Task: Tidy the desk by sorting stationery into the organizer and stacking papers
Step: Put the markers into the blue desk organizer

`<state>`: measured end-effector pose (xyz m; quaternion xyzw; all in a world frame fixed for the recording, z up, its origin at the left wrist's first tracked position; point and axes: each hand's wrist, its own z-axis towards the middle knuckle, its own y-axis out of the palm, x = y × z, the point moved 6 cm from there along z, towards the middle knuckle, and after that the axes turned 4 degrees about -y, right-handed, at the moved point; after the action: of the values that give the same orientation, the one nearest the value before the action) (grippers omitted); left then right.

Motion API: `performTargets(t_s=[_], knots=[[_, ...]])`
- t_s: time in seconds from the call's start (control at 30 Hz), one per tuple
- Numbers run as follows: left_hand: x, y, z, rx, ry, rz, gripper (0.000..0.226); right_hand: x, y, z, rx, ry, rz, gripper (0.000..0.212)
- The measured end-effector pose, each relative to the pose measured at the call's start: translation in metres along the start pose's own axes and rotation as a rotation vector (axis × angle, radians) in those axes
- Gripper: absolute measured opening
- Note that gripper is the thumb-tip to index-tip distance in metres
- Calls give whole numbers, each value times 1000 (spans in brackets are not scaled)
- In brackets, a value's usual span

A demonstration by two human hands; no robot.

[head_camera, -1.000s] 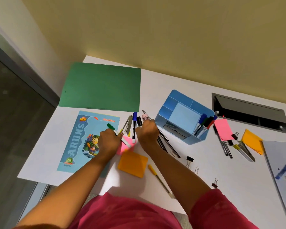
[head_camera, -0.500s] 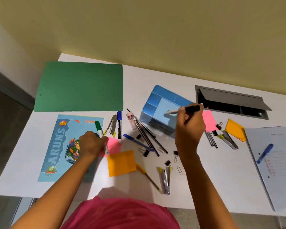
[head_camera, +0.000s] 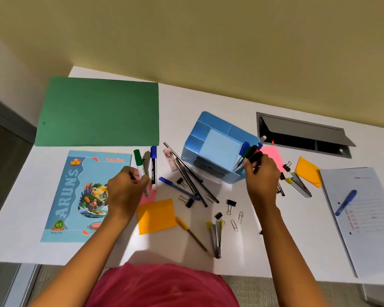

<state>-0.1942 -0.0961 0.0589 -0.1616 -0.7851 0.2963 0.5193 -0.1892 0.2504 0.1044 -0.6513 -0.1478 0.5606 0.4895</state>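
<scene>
At the bottom centre of the frame is the person's pink shirt [head_camera: 164,286], with both forearms reaching up over the white table [head_camera: 275,251]. Nearest the table's front edge lie a yellow pen [head_camera: 191,232], a grey metal tool with a yellow tip [head_camera: 216,238] and a few paper clips [head_camera: 236,220], just right of an orange sticky pad [head_camera: 156,216].

Left of centre, the left hand [head_camera: 124,189] is clenched round a green marker [head_camera: 138,161], whose cap points to the upper edge of the frame. The hand overlaps the right edge of a blue booklet [head_camera: 75,196] and a pink note under it. A grey pen [head_camera: 146,160] and a blue-capped marker [head_camera: 153,167] lie just beside the green one.

In the middle, a blue pen [head_camera: 177,188], a bundle of black pens [head_camera: 191,180] and several binder clips [head_camera: 231,204] are scattered.

Right of centre, the right hand [head_camera: 262,176] grasps a black marker [head_camera: 256,156], its top at the right corner compartment of the blue organizer [head_camera: 215,149], among the blue, green and red markers standing there. Pink sticky notes [head_camera: 273,157] lie just right of the organizer, and a second orange pad [head_camera: 307,171] lies further right. At the right edge, a white sheet [head_camera: 364,240] carries another blue pen [head_camera: 346,202].

Farthest back, a green folder [head_camera: 98,111] lies flat at upper left and a grey cable hatch [head_camera: 302,136] stands open at upper right.
</scene>
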Motion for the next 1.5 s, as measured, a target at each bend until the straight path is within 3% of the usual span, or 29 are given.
performTargets(t_s=[0.1,0.3,0.53,0.77,0.9,1.17,1.27,1.5], knots=[[17,1,-8,27,135,31,15,-2,6,-1,-25,-21,-17,31],[41,9,-20,25,355,-6,10,-3,10,-1,-26,118,49,43],[53,19,-25,-2,388,-81,12,-10,13,-13,-32,71,77,46],[52,17,-28,18,490,-25,12,-5,20,-20,50,-150,-81,49],[49,19,-30,17,516,-23,9,-4,16,-14,46,-164,19,53],[53,20,-34,-3,549,-57,8,-3,25,-28,116,-485,-64,29],[50,20,-33,-11,523,-65,7,0,16,-17,114,-319,42,35],[49,23,-35,-22,508,-48,8,-3,7,26,84,-159,141,45]])
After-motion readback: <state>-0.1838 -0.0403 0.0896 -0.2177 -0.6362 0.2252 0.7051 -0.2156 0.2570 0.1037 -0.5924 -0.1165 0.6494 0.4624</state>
